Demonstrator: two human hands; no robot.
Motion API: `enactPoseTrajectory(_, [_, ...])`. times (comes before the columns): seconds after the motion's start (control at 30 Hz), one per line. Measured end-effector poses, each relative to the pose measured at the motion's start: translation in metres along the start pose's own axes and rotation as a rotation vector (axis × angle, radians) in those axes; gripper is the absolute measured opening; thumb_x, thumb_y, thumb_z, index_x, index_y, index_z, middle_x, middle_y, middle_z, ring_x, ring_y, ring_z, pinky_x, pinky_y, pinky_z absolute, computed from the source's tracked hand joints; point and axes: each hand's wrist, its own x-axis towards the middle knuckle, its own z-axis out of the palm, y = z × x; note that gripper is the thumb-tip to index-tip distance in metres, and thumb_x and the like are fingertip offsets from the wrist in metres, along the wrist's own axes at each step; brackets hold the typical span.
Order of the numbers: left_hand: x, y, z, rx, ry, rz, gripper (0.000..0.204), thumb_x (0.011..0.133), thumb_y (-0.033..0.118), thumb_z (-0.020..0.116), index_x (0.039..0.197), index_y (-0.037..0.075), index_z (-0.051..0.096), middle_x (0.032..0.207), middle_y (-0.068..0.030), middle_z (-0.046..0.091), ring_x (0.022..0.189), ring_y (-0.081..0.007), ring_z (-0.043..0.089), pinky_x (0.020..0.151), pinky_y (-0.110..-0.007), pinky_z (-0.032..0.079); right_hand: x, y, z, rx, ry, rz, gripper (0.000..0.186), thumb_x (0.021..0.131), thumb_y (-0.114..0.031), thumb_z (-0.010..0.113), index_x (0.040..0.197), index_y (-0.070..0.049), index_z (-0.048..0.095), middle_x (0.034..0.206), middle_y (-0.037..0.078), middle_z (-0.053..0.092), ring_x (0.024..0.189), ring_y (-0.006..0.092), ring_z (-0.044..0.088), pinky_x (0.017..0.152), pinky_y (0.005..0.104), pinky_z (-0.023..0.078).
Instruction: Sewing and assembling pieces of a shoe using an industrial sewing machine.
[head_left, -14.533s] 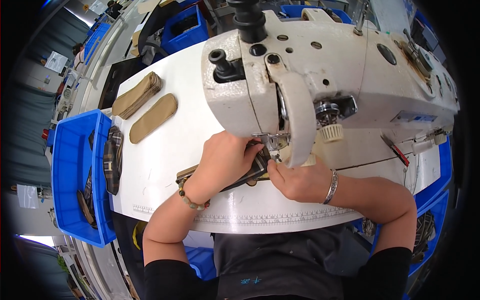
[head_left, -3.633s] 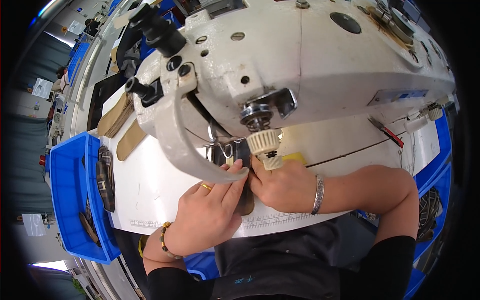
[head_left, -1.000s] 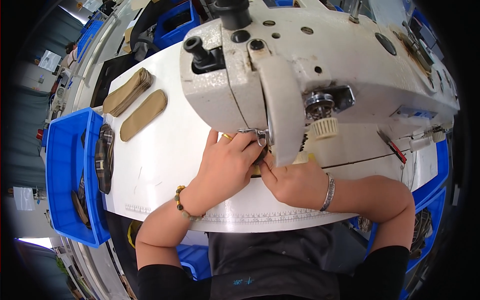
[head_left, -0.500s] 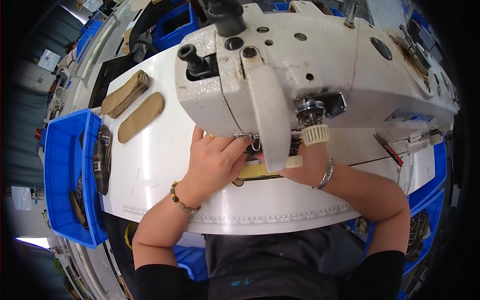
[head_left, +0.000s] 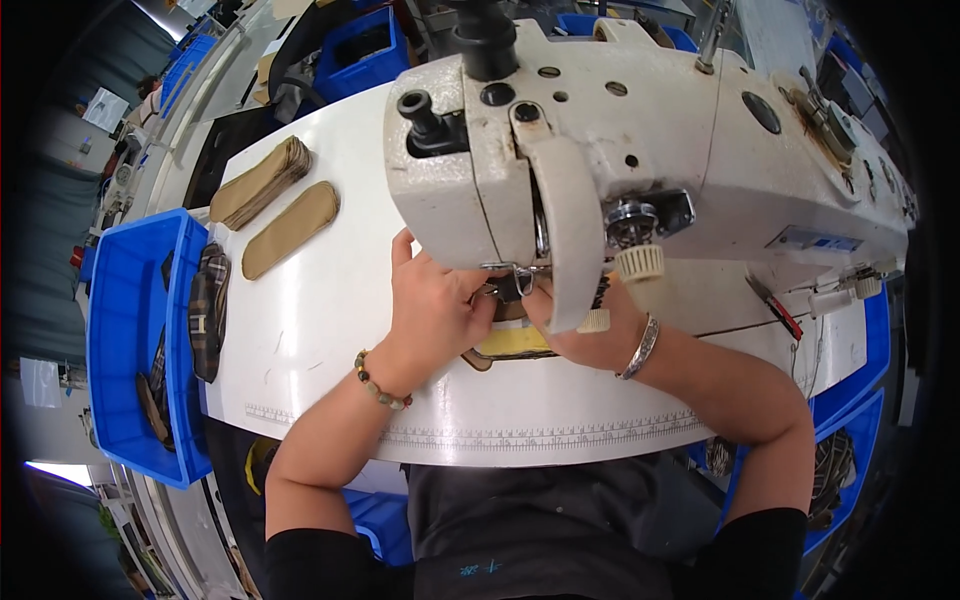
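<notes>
Under the head of a white sewing machine (head_left: 640, 140), both my hands are at a flat brown and yellow fabric piece (head_left: 512, 342). My left hand (head_left: 432, 310) is closed, thumb and forefinger pinched at the piece's left edge beside the presser foot (head_left: 512, 286). From the other side, my right hand (head_left: 592, 330) has its fingertips together on the piece, just right of the foot. The machine's white front guard partly covers that hand. Where the fabric runs beneath the foot, its far end is hidden.
Brown insole-shaped pieces lie left, as a stack (head_left: 262, 182) and a separate piece (head_left: 292, 230). A plaid piece (head_left: 208, 315) leans by a blue bin (head_left: 140, 350). Red-handled snips (head_left: 775, 305) lie right. A printed ruler (head_left: 540, 438) runs along the white table's near edge.
The view has shifted, so the machine sits slightly farther right and lower. My right hand has come left toward the presser foot, and its fingertips now show beside the guard.
</notes>
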Motion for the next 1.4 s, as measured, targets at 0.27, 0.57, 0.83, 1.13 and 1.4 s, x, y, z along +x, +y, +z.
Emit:
enactPoseTrajectory(0.27, [0.003,-0.009,-0.005,-0.03,0.069,0.199,0.032,0.06,0.006,0.078,0.089,0.018,0.074,0.098,0.0037,0.07,0.085,-0.0165,0.063,0.09,-0.041,0.039,0.0,0.002,-0.011,-0.047,-0.056,0.095,0.012,0.081,-0.019,0.069,0.072,-0.012,0.069,0.066,0.006,0.068,0.058,0.0266,0.066,0.056,0.0391,0.053])
enactPoseTrajectory(0.57, [-0.002,0.003,0.002,-0.05,0.135,0.125,0.021,0.062,0.004,0.073,0.08,0.014,0.071,0.079,0.003,0.068,0.07,-0.0163,0.062,0.091,-0.041,0.041,0.001,-0.003,-0.01,0.098,-0.016,0.043,0.003,0.078,-0.012,0.066,0.081,-0.011,0.067,0.07,0.004,0.068,0.061,0.0237,0.067,0.052,0.037,0.051])
enactPoseTrajectory(0.83, [-0.002,0.0,0.011,-0.156,0.069,-0.008,0.022,0.06,0.002,0.07,0.079,0.013,0.071,0.073,0.002,0.067,0.069,-0.0186,0.062,0.089,-0.041,0.041,-0.001,-0.004,-0.017,-0.063,-0.143,-0.055,0.003,0.083,-0.01,0.063,0.085,-0.01,0.066,0.069,0.004,0.066,0.058,0.0229,0.065,0.05,0.0359,0.049])
enactPoseTrajectory(1.13, [0.01,0.01,-0.032,-0.147,-0.176,-0.029,0.022,0.068,0.017,0.078,0.089,0.013,0.075,0.085,-0.0018,0.071,0.081,-0.023,0.064,0.093,-0.042,0.041,-0.002,0.005,-0.007,0.097,-0.005,0.031,0.008,0.082,-0.015,0.066,0.075,-0.013,0.068,0.066,0.004,0.066,0.057,0.0226,0.065,0.051,0.0359,0.05])
enactPoseTrajectory(1.4, [0.008,0.012,-0.036,-0.259,-0.256,-0.189,0.018,0.085,0.024,0.073,0.095,0.01,0.076,0.085,-0.0059,0.071,0.08,-0.0231,0.064,0.098,-0.042,0.037,-0.001,0.006,-0.004,0.145,0.026,0.009,0.011,0.083,-0.014,0.068,0.072,-0.011,0.067,0.07,0.007,0.07,0.06,0.0248,0.067,0.055,0.0367,0.052])
